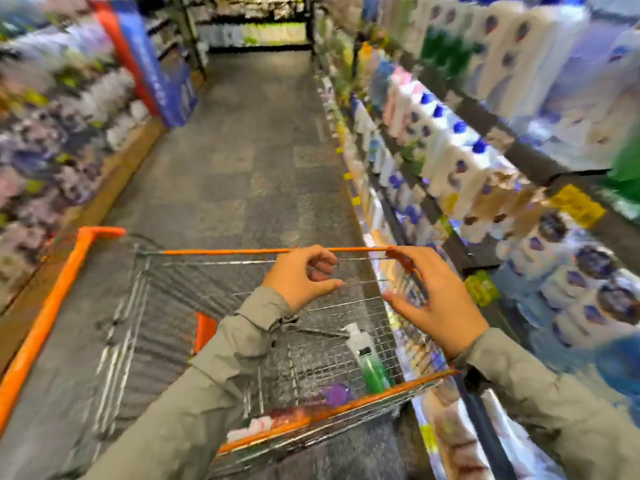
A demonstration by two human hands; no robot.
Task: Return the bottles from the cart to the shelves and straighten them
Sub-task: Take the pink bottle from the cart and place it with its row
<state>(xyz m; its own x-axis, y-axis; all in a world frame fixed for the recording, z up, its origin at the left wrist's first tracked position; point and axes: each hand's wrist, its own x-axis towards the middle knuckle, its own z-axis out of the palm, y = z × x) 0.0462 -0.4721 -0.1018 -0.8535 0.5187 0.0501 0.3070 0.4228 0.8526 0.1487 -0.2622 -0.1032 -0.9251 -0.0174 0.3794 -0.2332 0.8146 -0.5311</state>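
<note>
Left hand (301, 276) hovers over the cart (221, 251), fingers loosely curled toward the thumb with a gap between them, holding nothing. Right hand (437, 296) is at its 3 o'clock, near but apart, fingers spread and slightly bent, also empty, above the cart's right wall. Both arms wear grey sleeves (242, 337).

A bottle (367, 358) with a white pump top and green lower half lies in the cart at 5 o'clock from the left hand, against the right wire wall. A blurred purple cap (336, 395) sits at the bottle's 7 o'clock.

The cart is wire with orange rims. Shelves (540, 164) of white bottles with blue caps run just beside it at 3 o'clock. Grey floor (259, 150) stretches to 12 o'clock. Everything is motion-blurred.
</note>
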